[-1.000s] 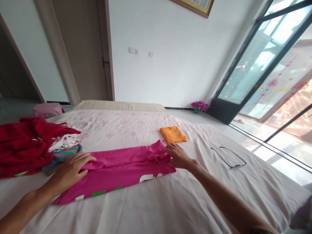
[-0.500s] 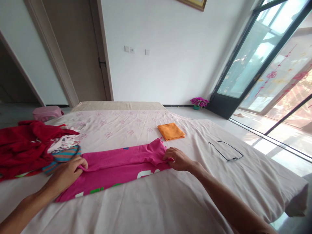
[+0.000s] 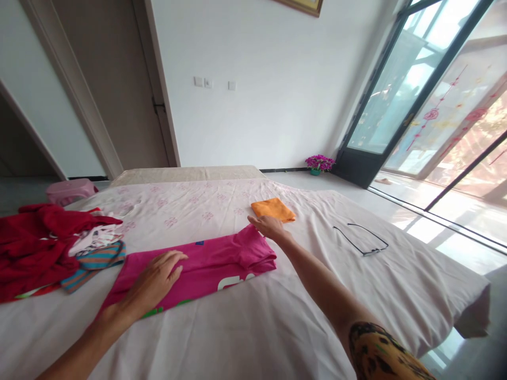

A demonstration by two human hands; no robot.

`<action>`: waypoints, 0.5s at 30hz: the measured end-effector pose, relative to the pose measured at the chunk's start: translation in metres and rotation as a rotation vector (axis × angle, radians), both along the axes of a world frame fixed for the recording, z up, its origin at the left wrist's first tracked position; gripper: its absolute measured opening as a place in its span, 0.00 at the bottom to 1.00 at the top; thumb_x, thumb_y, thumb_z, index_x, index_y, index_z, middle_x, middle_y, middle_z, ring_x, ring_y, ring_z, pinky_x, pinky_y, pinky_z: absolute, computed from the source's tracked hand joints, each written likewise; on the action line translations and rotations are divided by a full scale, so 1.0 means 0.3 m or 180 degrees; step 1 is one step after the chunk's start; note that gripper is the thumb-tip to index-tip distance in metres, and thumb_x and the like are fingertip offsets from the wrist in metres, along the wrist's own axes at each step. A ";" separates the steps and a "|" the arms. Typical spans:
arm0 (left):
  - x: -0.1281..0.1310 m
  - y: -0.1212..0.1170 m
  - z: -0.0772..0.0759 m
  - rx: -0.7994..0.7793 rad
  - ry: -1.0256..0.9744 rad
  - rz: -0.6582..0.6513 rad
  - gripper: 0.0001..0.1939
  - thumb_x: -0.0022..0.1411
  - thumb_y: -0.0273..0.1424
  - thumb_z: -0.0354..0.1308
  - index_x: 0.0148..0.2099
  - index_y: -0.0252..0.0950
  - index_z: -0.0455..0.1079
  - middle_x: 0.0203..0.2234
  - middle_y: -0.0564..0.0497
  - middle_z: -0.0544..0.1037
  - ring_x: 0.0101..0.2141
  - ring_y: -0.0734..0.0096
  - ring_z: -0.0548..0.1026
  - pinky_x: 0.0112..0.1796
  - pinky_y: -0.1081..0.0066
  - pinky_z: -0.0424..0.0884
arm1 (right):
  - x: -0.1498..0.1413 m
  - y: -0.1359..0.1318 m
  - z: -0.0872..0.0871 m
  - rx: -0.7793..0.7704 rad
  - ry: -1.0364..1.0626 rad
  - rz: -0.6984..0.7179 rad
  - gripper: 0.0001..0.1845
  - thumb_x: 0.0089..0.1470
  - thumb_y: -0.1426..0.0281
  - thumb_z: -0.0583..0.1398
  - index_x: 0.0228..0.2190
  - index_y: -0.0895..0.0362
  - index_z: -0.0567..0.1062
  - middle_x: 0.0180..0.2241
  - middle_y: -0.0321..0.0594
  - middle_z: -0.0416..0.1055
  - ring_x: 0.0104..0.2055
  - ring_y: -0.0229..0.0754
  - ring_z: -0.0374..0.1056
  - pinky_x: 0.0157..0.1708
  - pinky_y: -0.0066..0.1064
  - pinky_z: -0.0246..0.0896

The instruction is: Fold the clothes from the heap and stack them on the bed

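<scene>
Counts: two bare hands, one magenta garment [image 3: 222, 261], one folded orange cloth [image 3: 273, 208], one pair of dark-framed eyeglasses [image 3: 374, 252]. One heap at far left, at least three pieces showing: red cloth [image 3: 35, 243], pale printed cloth [image 3: 95, 240], blue-and-orange striped cloth [image 3: 97, 261]. Beyond: one pink stool [image 3: 71, 191], one pot of purple flowers [image 3: 320, 163], three switch plates [image 3: 208, 83] on the white wall.

Magenta garment lies on the pale sheet [image 3: 190, 348], in front of the person, between the heap and the eyeglasses. Folded into a long strip running left to right on a slant, right end farther off. Far edge fairly straight, with a small blue mark near its middle. White print, partly cut off by the near edge, toward the right; green print along the same edge, farther left. Right end bunched, several layers stacked and wrinkled; rest smoother, with shallow creases.

Left hand [image 3: 156, 277] is over the left half of the garment, palm down, fingers extended, nothing grasped. Right hand [image 3: 271, 227] is at the garment's far right corner, just in front of the orange cloth, fingers reaching leftward; cannot tell whether they pinch the fabric.
</scene>
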State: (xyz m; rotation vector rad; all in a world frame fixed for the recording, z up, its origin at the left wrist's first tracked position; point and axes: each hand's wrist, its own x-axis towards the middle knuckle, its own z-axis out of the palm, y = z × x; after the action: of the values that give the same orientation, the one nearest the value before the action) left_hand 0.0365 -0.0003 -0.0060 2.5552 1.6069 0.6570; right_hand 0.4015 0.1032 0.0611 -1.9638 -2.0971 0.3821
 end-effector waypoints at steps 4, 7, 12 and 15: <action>0.033 0.008 -0.065 0.0136 0.0257 0.0056 0.24 0.66 0.40 0.47 0.62 0.41 0.65 0.59 0.45 0.69 0.59 0.59 0.65 0.59 0.56 0.60 | -0.039 0.023 -0.052 0.0107 -0.0189 -0.0182 0.18 0.58 0.55 0.55 0.33 0.53 0.78 0.33 0.46 0.73 0.36 0.49 0.69 0.34 0.36 0.59; 0.025 -0.002 -0.102 0.0167 0.0562 0.0201 0.25 0.66 0.41 0.47 0.63 0.44 0.63 0.62 0.44 0.65 0.61 0.53 0.62 0.58 0.49 0.58 | -0.010 0.012 -0.112 0.0313 -0.0213 -0.0308 0.12 0.57 0.65 0.55 0.38 0.52 0.77 0.36 0.46 0.74 0.38 0.50 0.70 0.33 0.35 0.58; 0.025 -0.016 -0.106 0.0240 0.0651 0.0266 0.25 0.67 0.41 0.47 0.64 0.44 0.62 0.62 0.43 0.64 0.62 0.53 0.61 0.58 0.49 0.57 | 0.053 -0.030 -0.147 0.0463 -0.0065 -0.0175 0.12 0.59 0.64 0.53 0.38 0.55 0.75 0.33 0.42 0.75 0.34 0.44 0.69 0.28 0.30 0.53; 0.030 -0.018 -0.097 0.0278 0.0596 0.0248 0.25 0.66 0.42 0.48 0.63 0.44 0.64 0.62 0.43 0.65 0.61 0.54 0.62 0.58 0.51 0.58 | 0.076 -0.072 -0.108 0.0638 0.0212 0.0040 0.11 0.58 0.65 0.54 0.38 0.56 0.74 0.32 0.39 0.74 0.30 0.39 0.66 0.26 0.28 0.50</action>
State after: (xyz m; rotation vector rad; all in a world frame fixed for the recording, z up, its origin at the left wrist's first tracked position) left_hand 0.0454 -0.0056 -0.0352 2.7005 1.7799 0.5177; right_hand 0.4242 0.0817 0.0286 -1.8004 -2.0215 0.2261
